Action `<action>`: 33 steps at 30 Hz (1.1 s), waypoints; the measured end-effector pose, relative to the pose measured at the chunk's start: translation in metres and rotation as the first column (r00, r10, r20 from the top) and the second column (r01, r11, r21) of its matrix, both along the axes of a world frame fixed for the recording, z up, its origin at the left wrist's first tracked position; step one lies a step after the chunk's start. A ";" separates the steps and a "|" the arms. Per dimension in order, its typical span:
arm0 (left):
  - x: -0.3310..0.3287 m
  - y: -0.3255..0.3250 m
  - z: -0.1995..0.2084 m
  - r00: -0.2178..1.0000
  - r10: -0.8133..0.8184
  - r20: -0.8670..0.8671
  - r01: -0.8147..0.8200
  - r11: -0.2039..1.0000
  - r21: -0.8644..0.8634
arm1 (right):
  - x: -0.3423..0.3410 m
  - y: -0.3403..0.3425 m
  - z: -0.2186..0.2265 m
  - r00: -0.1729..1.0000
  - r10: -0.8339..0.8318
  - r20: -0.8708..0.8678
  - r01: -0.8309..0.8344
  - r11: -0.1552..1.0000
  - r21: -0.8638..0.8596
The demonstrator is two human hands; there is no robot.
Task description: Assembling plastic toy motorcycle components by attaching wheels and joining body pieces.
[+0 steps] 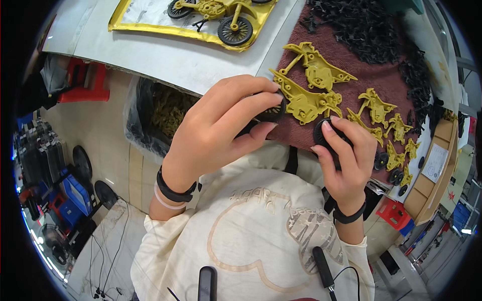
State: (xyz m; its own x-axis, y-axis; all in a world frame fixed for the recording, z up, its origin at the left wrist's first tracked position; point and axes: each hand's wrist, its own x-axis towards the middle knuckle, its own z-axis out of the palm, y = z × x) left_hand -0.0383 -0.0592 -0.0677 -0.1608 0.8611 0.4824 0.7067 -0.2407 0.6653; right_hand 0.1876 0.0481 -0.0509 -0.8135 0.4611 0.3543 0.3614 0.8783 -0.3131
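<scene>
Yellow plastic lies in separate pieces on the maroon cloth [364,80] that covers the right part of the worktop [150,55]. At the worktop's near edge, the left hand [213,123] is half closed, fingers curved over and thumb under a black spoked wheel [282,108], which it appears to hold between them; whether that wheel touches the yellow part behind it, I cannot tell. The right hand [351,150] is drawn nearly closed, thumb and fingertips on a second black wheel [318,133] over the cloth's near edge, its far side hidden by the fingers. Just beyond, two large yellow body pieces [322,75] lie close together, with no wheel seen fitted on either. Smaller yellow pieces [376,106] spread toward the cloth's right edge, small black wheels [380,160] loose near its near right corner, and small black parts [356,30] heap along the far edge. Judging by this, work on the cloth is at an early point: the pieces are laid out, the joining not done. Toward the worktop's far edge, a yellow-rimmed tray [173,37] bears a yellow motorcycle model [213,8] with black wheels, partly cut off from view.
</scene>
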 end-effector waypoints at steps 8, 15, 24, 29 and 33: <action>0.009 0.002 0.012 1.000 0.011 -0.007 -0.012 0.988 -0.153 | 0.001 0.004 0.003 1.000 0.026 -0.007 -0.026 1.000 -0.017; 0.010 0.003 0.021 0.991 0.011 -0.130 -0.038 0.977 -0.208 | 0.009 0.014 0.021 1.000 0.030 0.007 -0.029 0.995 -0.100; 0.014 0.017 0.030 0.997 0.009 -0.077 -0.023 0.983 -0.179 | 0.030 0.090 0.047 0.975 -0.080 0.206 0.077 0.997 0.026; 0.024 0.024 0.034 0.995 -0.027 -0.098 0.011 0.988 -0.157 | 0.032 0.095 0.057 0.961 -0.072 0.267 0.123 0.977 -0.176; 0.033 0.029 0.037 0.996 -0.074 -0.058 0.067 0.990 -0.123 | 0.046 0.097 0.081 0.993 -0.112 0.033 0.117 0.952 -0.281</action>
